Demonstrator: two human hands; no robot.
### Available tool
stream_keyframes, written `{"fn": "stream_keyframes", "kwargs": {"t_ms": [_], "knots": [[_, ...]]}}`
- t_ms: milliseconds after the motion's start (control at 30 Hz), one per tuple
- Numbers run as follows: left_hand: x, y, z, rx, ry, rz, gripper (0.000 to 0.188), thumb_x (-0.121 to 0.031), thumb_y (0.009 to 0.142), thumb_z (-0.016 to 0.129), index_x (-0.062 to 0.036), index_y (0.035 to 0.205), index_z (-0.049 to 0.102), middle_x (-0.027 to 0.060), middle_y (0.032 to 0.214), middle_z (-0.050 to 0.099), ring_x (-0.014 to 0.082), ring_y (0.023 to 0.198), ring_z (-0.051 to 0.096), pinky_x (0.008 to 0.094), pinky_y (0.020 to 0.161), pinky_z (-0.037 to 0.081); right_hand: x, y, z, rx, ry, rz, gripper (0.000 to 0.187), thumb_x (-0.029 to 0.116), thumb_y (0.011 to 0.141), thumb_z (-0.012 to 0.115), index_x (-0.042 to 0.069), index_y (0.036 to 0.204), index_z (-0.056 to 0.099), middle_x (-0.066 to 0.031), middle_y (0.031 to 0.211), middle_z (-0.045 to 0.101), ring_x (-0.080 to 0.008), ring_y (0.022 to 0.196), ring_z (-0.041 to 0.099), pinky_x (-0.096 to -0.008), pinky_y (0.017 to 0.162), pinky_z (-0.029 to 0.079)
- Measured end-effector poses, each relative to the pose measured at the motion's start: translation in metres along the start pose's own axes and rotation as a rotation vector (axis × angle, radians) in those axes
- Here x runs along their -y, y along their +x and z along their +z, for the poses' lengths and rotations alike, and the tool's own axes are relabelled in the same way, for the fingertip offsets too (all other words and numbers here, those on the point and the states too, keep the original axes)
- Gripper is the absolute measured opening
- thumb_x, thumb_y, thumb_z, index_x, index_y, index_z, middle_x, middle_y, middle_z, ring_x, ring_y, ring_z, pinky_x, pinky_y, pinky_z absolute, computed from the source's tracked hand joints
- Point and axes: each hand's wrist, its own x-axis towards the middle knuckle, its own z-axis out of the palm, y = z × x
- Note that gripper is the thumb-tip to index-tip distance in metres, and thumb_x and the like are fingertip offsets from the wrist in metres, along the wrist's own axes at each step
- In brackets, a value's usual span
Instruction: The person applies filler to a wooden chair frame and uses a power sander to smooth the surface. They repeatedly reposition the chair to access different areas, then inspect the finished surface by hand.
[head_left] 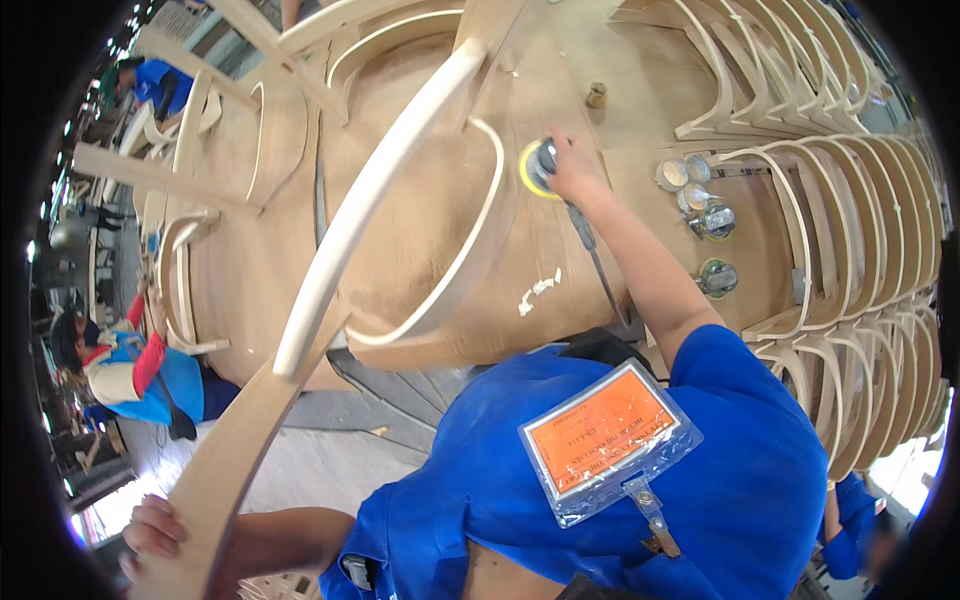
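Note:
My right hand [572,168] grips a round sander [540,167] with a yellow pad, pressed against the curved wooden chair frame [420,160] on the workbench [420,230]. A dark hose runs back from the sander along my forearm. At the lower left, my left hand [152,528] clasps the near end of a long bent wooden chair part [250,420] that reaches up across the bench. I wear a blue shirt with an orange badge in a clear sleeve [605,440].
Rows of curved wooden chair frames [850,230] are stacked at the right. Several small round tins [700,200] and a brass cylinder [596,95] stand on the bench. Other people in blue work at the left [130,370] and upper left [160,85].

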Motion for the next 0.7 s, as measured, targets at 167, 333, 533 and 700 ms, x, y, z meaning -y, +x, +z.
{"fn": "stream_keyframes", "kwargs": {"t_ms": [167, 333, 533, 700], "knots": [[0.063, 0.079, -0.08, -0.075, -0.087, -0.222, 0.077, -0.054, 0.063, 0.067, 0.0037, 0.109, 0.048, 0.0062, 0.078, 0.039, 0.0172, 0.068, 0.038, 0.0286, 0.067, 0.031, -0.076, -0.045, 0.015, 0.045, -0.139, 0.114, 0.073, 0.006, 0.074, 0.065, 0.018, 0.139, 0.032, -0.025, 0.132, 0.038, -0.0415, 0.113, 0.051, -0.0445, 0.093, 0.046], [0.155, 0.116, -0.154, 0.066, -0.409, -0.31, 0.075, -0.05, 0.059, 0.071, 0.0023, 0.108, 0.05, 0.0045, 0.077, 0.039, 0.015, 0.067, 0.038, 0.0275, 0.067, 0.031, -0.104, -0.074, 0.048, 0.153, -0.133, 0.289, 0.068, 0.001, 0.076, 0.059, 0.02, 0.137, 0.034, -0.0226, 0.132, 0.038, -0.0412, 0.106, 0.057, -0.0459, 0.088, 0.049], [0.217, 0.112, -0.225, -0.066, -0.424, -0.309, 0.075, -0.051, 0.054, 0.075, 0.0004, 0.105, 0.054, 0.0038, 0.076, 0.043, 0.0144, 0.068, 0.042, 0.0288, 0.068, 0.032, -0.102, -0.061, 0.086, 0.042, -0.088, 0.239, 0.069, 0.003, 0.078, 0.061, 0.026, 0.137, 0.035, -0.0197, 0.129, 0.04, -0.0412, 0.102, 0.058, -0.0472, 0.086, 0.049], [0.229, 0.113, -0.269, -0.032, -0.438, -0.328, 0.075, -0.055, 0.049, 0.071, 0.0005, 0.098, 0.06, 0.0034, 0.076, 0.046, 0.0155, 0.069, 0.043, 0.0299, 0.07, 0.032, -0.084, -0.056, 0.101, -0.033, -0.17, 0.215, 0.07, 0.009, 0.077, 0.067, 0.027, 0.137, 0.036, -0.0164, 0.131, 0.04, -0.0393, 0.114, 0.049, -0.0458, 0.091, 0.045]]}}
